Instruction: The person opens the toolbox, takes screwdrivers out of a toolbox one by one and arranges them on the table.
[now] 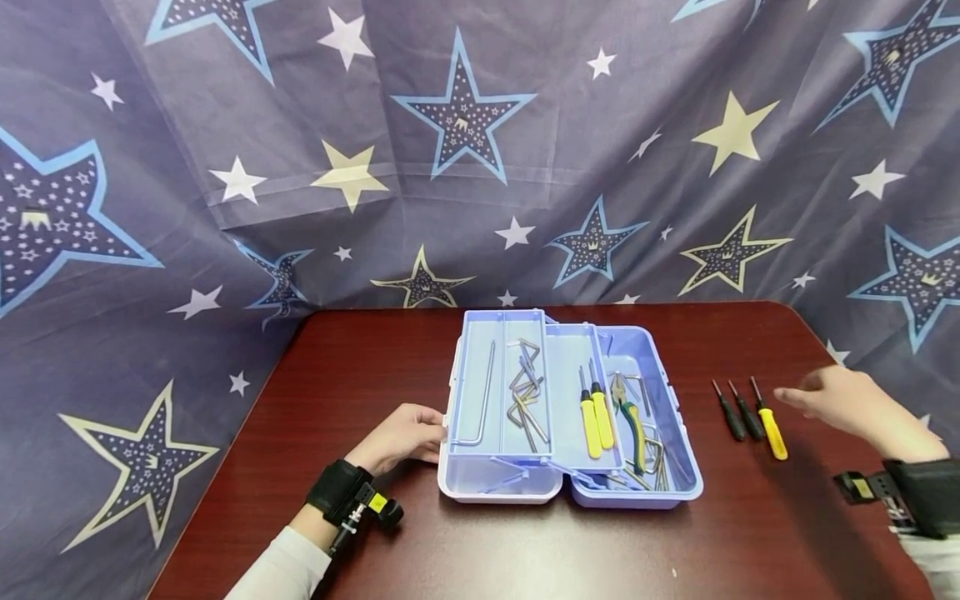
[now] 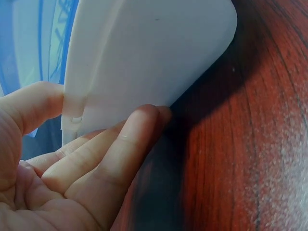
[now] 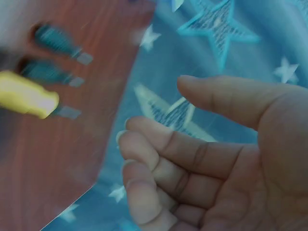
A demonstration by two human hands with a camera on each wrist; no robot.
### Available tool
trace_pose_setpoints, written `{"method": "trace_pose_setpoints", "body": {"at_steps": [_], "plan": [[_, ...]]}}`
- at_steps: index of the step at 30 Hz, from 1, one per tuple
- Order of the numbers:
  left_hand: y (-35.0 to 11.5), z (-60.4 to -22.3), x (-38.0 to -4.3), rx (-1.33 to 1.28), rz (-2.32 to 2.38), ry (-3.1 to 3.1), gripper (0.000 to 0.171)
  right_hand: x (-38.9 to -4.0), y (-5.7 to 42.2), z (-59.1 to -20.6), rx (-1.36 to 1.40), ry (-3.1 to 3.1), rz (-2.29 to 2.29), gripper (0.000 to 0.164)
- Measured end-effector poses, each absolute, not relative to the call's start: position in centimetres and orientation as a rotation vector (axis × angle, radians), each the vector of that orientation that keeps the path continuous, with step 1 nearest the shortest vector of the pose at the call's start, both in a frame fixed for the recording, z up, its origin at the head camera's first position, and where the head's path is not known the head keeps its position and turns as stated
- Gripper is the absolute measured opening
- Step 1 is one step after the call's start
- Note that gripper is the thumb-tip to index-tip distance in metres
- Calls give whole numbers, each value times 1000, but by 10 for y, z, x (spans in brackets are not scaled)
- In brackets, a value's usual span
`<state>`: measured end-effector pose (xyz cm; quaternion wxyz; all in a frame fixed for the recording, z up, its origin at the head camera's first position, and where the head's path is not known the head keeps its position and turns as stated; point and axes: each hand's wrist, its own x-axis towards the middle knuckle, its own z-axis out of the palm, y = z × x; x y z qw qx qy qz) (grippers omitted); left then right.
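An open blue-and-white toolbox [image 1: 633, 502] stands on the table, its trays unfolded to the left. My left hand [image 1: 405, 437] holds the left side of it; in the left wrist view, the thumb and fingers [image 2: 139, 127] pinch the edge of the white lid [image 2: 154, 53]. To the right, a yellow screwdriver [image 1: 772, 433] lies beside two dark-handled screwdrivers [image 1: 731, 421]. My right hand [image 1: 828, 400] hovers just right of the yellow one, apart from it. Its fingers are loosely bent around nothing in the right wrist view.
Hex keys [image 1: 527, 400] lie in the upper tray. Two yellow screwdrivers [image 1: 592, 425] sit in the lower tray. Pliers [image 1: 633, 425] and more hex keys [image 1: 660, 467] fill the base. A starry cloth [image 1: 465, 233] hangs behind the dark red table [image 1: 360, 375].
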<state>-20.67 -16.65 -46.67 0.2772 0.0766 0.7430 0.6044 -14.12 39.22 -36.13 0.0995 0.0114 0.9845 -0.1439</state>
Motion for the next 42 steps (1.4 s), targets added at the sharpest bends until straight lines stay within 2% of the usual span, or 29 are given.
{"method": "trace_pose_setpoints", "body": {"at_steps": [7, 16, 19, 28, 36, 42], "plan": [[-166, -464, -207, 210, 1634, 1999, 29, -158, 330, -333, -174, 2992, -412, 38], [-168, -466, -205, 218, 1635, 1986, 30, -177, 255, -315, -373, 3016, -397, 29], [-168, -466, -204, 226, 1636, 1988, 29, -180, 233, -314, -451, 3010, -381, 32], [-167, -468, -205, 218, 1636, 1998, 30, -179, 174, -340, -557, 2908, -355, 37], [-166, -468, -205, 213, 1637, 2001, 31, -174, 157, -366, -565, 2882, -354, 30], [-167, -466, -203, 205, 1648, 2005, 31, -174, 147, -380, -621, 2997, -202, 36]]}}
